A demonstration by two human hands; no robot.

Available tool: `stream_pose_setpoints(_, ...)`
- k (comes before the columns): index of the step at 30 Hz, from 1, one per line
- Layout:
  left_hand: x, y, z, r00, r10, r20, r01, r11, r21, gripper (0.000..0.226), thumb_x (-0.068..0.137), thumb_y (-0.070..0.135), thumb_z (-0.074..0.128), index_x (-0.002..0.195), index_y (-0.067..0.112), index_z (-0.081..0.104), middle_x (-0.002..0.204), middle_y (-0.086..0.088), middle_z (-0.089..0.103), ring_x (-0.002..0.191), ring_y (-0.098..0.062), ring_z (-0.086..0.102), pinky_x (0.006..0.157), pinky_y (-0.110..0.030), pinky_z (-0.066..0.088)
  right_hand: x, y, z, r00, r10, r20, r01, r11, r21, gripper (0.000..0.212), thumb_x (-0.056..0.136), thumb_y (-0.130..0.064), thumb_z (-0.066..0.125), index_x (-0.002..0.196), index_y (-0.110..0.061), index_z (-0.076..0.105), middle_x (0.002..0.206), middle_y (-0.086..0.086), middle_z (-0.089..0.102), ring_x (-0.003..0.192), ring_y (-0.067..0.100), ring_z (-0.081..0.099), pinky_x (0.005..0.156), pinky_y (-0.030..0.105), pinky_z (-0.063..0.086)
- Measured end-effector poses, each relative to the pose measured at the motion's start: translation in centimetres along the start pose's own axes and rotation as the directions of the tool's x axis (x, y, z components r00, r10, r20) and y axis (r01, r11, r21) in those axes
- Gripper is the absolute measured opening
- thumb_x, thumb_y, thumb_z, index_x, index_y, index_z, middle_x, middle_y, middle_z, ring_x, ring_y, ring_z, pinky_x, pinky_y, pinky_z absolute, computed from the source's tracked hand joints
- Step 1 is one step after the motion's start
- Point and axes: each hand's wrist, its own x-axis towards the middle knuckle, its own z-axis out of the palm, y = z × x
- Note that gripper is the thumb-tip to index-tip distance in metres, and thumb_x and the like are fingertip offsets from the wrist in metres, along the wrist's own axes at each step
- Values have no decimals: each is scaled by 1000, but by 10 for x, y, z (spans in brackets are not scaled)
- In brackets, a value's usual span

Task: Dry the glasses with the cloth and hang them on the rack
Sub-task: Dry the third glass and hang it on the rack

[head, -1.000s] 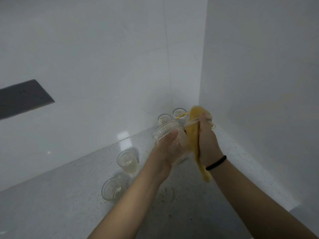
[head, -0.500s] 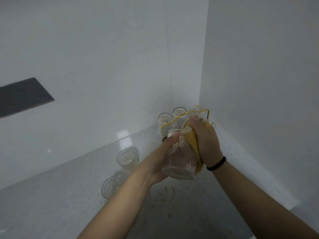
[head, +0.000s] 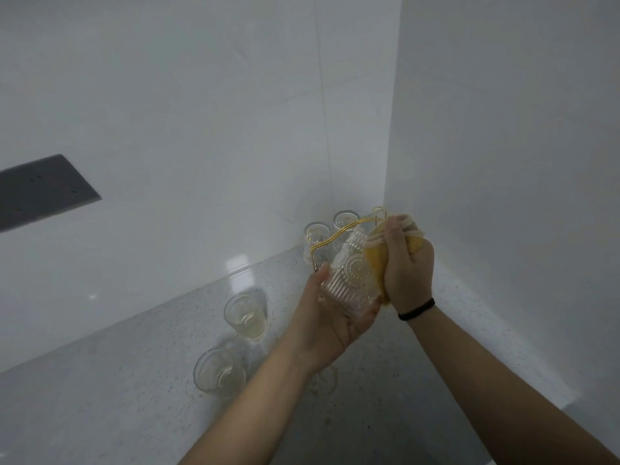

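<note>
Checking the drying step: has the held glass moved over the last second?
Yes. The glass has turned over: against the gold rack its thick base, earlier up by the rack's top, now sits low in the left hand.

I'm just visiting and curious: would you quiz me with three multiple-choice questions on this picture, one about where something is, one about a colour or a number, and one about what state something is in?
1. Where does the gold wire rack stand?
A. in the corner where the two walls meet
B. at the near edge of the counter
C. on the dark panel on the wall

2. How many glasses stand loose on the counter, off the rack?
A. none
B. two
C. five

3. What is happening to the patterned glass?
A. it hangs on the rack
B. it lies broken on the counter
C. it is held in the left hand while the right hand presses the yellow cloth on it

Answers: 1 A, the rack sits far back by the corner. 2 B, two stand left of the arms. 3 C, both hands are on it.
</note>
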Motion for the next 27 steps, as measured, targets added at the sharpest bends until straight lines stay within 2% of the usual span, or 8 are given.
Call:
stream_pose_setpoints(6,13,-13,-3,698,698,161,-482,291,826,67,69,49,75,125,37,40,123,-1,58,106,-17,65,82,-41,58,15,4,2,970,194,-145,-215,966,-145,50,91,-42,46,48,-18,38,43,-5,38,38,8,39,44,24,35)
stream_pose_setpoints(11,13,-1,8,971,217,-100,-200,967,159,60,74,44,75,123,15,56,119,-11,65,85,-24,72,64,-31,59,14,5,-6,997,-4,-81,-1,998,-61,46,91,-32,50,49,-23,37,37,-12,34,32,2,37,36,13,29)
stream_pose_setpoints(14,13,3,10,996,52,-67,-44,992,116,62,75,53,66,121,13,60,106,-15,70,75,-25,71,58,-29,59,18,10,-7,997,-30,-72,24,996,-84,46,93,-27,51,49,-24,38,33,-11,36,32,1,39,35,10,27)
stream_pose_setpoints(16,15,-1,12,945,311,-102,-219,831,512,64,69,60,71,121,26,54,111,-7,70,85,-19,72,65,-28,59,24,12,-7,991,66,-120,-80,990,-113,49,93,-33,49,46,-22,37,34,-9,37,31,2,39,35,11,28)
stream_pose_setpoints(19,22,-14,5,732,679,65,-318,256,913,80,63,57,77,128,33,38,128,2,56,110,-16,62,87,-35,55,34,13,-8,975,177,-136,-197,969,-151,51,92,-39,47,46,-20,36,41,-6,36,31,2,39,34,11,30)
stream_pose_setpoints(21,27,-11,7,733,680,-7,-317,351,881,77,59,58,76,123,29,44,125,3,59,110,-22,62,88,-41,56,36,14,-9,975,179,-129,-195,972,-132,51,92,-41,48,46,-20,36,38,-9,37,32,1,40,34,9,30)
stream_pose_setpoints(24,34,-1,13,943,305,-136,-246,910,335,53,71,45,76,112,14,62,118,-11,66,100,-32,68,77,-40,60,33,17,-14,996,47,-77,-49,999,-12,44,89,-37,49,50,-21,42,39,-9,41,37,2,41,37,18,33)
stream_pose_setpoints(27,35,-4,17,995,-66,-72,66,998,0,63,78,54,63,119,5,62,108,-21,68,81,-31,72,59,-30,59,36,20,-18,999,-27,-27,27,999,24,37,87,-33,50,53,-19,47,42,-6,47,40,3,43,39,23,36)
